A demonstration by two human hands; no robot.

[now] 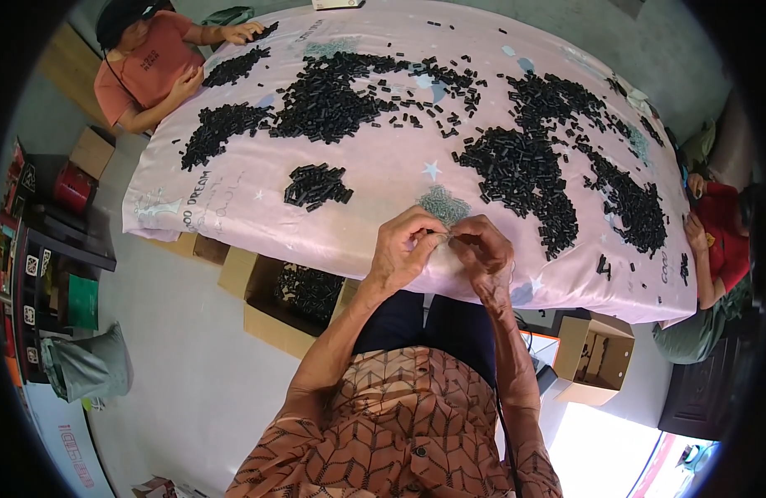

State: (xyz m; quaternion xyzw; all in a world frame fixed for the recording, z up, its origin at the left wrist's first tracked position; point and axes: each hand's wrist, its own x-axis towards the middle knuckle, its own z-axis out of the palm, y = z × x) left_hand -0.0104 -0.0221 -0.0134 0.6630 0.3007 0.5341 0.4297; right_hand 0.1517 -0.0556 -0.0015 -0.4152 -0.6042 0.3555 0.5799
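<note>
My left hand [405,247] and my right hand [484,256] meet at the near edge of the table, fingertips pinched close together. Whatever lies between them is too small to make out. Just beyond my fingers is a small heap of pale green-grey pieces [442,204]. A big pile of short black cylindrical parts [516,166] spreads to the right of it. To the left sits a smaller, separate cluster of the same black parts [318,186].
A pink patterned cloth [250,195] covers the table. More black parts [325,100] lie across its far side. One person [154,62] works at the far left, another [719,236] at the right. Open cardboard boxes [262,319] [594,357] stand below the near edge.
</note>
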